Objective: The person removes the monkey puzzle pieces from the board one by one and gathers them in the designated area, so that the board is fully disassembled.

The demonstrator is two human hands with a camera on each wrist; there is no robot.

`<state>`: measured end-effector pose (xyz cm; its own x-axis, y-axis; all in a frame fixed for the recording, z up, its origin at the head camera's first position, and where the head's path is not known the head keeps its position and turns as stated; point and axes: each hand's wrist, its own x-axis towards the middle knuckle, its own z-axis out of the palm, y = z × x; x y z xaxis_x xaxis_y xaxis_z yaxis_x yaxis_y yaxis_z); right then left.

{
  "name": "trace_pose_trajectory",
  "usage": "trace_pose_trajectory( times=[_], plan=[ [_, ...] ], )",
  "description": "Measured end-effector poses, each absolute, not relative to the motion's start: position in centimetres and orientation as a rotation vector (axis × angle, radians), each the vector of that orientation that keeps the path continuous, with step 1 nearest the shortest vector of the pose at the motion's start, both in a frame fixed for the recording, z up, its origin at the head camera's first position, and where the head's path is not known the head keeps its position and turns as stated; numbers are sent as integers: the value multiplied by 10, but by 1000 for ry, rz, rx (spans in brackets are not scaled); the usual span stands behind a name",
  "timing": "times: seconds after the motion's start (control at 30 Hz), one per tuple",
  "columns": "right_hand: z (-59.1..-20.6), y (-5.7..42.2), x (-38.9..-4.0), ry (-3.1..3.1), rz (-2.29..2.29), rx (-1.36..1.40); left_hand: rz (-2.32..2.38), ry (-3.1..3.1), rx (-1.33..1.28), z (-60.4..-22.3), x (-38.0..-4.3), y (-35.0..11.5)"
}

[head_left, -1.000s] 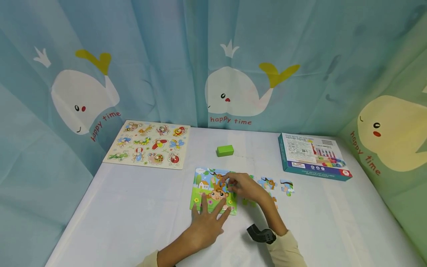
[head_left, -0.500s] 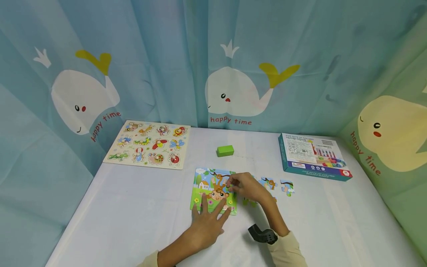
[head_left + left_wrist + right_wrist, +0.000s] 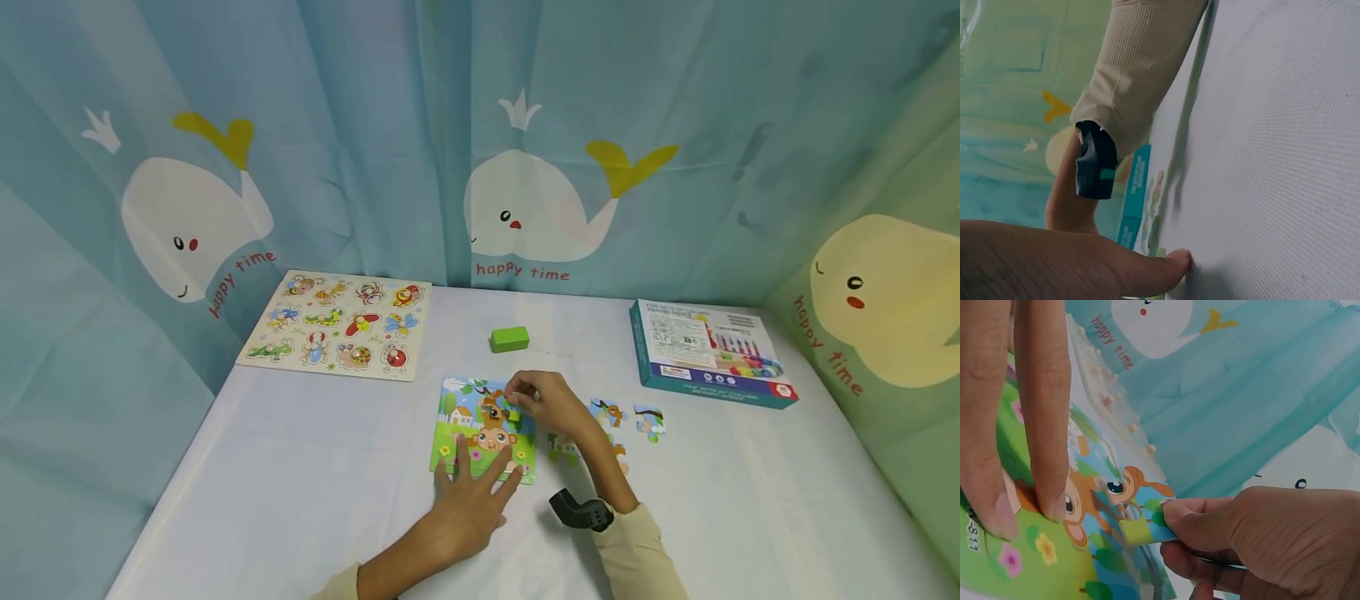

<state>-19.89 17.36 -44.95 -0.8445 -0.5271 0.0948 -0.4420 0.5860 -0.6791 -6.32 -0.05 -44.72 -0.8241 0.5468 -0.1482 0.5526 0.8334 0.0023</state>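
Head view: nearest, at lower centre, the left hand (image 3: 468,508) lies with its fingers spread, fingertips on the lower part of the monkey puzzle (image 3: 441,433), which sits just below the middle of the frame. That spread seems worth holding, since it should stop the board from sliding.

Over the puzzle's upper right, the right hand (image 3: 551,404) pinches a puzzle piece (image 3: 1138,532) between thumb and finger; in the right wrist view it looks tilted, and whether it touches the board I cannot tell. To do this well, match the printed colours at its edges first, lower it level, then press lightly rather than force it.

Right of centre, loose pieces (image 3: 649,422) lie on the cloth, some partly hidden by the right arm. Farther off are a green block (image 3: 510,339) at centre, an insect board (image 3: 422,308) at left, a box (image 3: 712,350) at right, and the whale curtain (image 3: 375,167) behind.
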Motion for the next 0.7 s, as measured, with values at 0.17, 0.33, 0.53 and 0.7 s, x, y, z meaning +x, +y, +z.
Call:
trace_pose_trajectory(
  times=[0.17,0.33,0.53,0.7],
  plan=[
    [-449,173,-198,2666,-1093,-839,-54,2856,857,-447,-64,0],
    [-448,175,-195,2655,-1091,-814,-75,2872,861,-447,-63,1],
    [-446,180,-191,2649,-1116,-797,-82,2861,856,-448,-63,2],
    [-445,188,-188,2669,-1126,-795,-101,2855,842,-449,-62,1]
  ],
)
